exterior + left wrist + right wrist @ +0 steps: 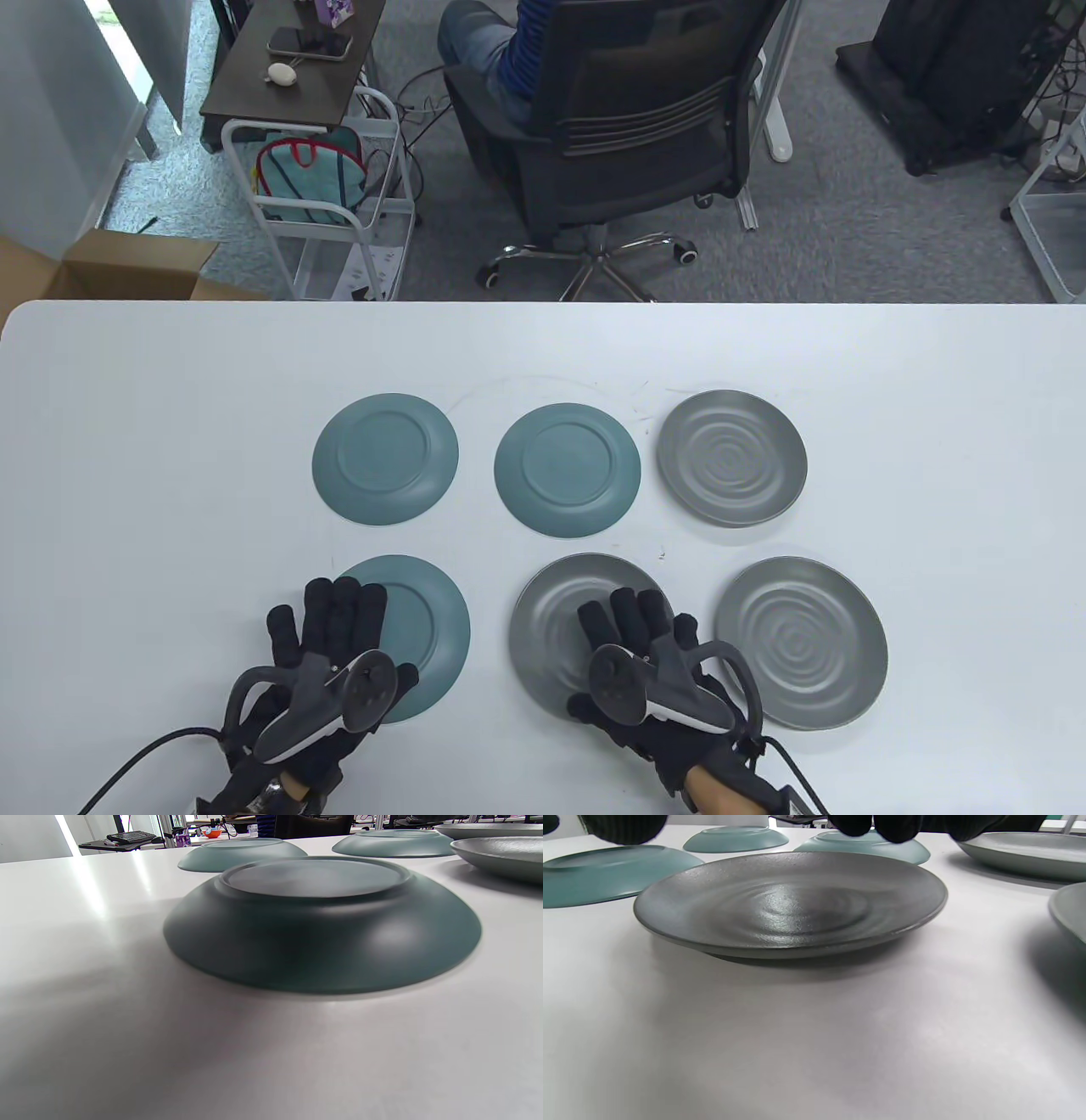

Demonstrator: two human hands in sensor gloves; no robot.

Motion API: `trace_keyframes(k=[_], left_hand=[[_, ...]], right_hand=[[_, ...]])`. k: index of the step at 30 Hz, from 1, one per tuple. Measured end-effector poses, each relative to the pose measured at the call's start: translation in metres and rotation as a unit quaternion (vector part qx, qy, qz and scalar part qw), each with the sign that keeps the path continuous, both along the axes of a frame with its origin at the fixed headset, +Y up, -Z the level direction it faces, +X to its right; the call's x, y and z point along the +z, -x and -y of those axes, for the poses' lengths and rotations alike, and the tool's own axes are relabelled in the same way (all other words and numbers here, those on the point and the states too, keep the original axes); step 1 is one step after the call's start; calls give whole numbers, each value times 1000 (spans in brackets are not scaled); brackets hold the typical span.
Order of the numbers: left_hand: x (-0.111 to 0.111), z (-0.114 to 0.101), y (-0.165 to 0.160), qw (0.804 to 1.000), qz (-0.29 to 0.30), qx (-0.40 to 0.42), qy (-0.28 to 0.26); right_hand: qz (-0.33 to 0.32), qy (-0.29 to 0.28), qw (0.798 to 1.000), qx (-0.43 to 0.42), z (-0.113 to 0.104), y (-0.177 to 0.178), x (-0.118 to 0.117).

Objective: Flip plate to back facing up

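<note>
Six plates lie on the white table (170,407). A teal plate (428,628) at front left lies back up; it fills the left wrist view (322,929). My left hand (327,624) hovers flat over its left part, fingers spread, holding nothing. A grey plate (551,628) at front middle lies face up, ripples showing; it also shows in the right wrist view (789,904). My right hand (632,624) is spread open above it, fingertips (895,825) at that view's top edge.
Two more teal plates (386,458) (567,469) lie back up in the far row. Two grey plates (731,457) (802,643) lie face up at the right. An office chair (619,127) stands beyond the table's far edge.
</note>
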State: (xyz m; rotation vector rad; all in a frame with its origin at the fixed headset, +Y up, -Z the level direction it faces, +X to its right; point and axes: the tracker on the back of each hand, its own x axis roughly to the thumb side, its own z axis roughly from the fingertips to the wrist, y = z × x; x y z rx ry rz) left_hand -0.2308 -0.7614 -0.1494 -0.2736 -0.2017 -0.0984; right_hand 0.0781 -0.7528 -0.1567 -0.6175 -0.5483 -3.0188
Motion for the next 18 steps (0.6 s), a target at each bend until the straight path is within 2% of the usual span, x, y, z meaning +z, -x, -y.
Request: trace_keyframes(k=[4, 9, 11, 13, 18], left_hand=[[0, 0, 1, 1000, 0, 3, 4], [-1, 0, 2, 1000, 0, 1, 5], [-1, 0, 2, 1000, -1, 1, 4], [-1, 0, 3, 1000, -1, 0, 2], [-2, -1, 4, 1000, -2, 4, 5]], right_hand=[[-19, 29, 999, 23, 7, 17, 0], [-36, 73, 996, 31, 27, 36, 5], [-53, 6, 996, 69, 31, 42, 10], [-71, -37, 992, 93, 35, 49, 15], [-88, -35, 990, 101, 33, 57, 20]])
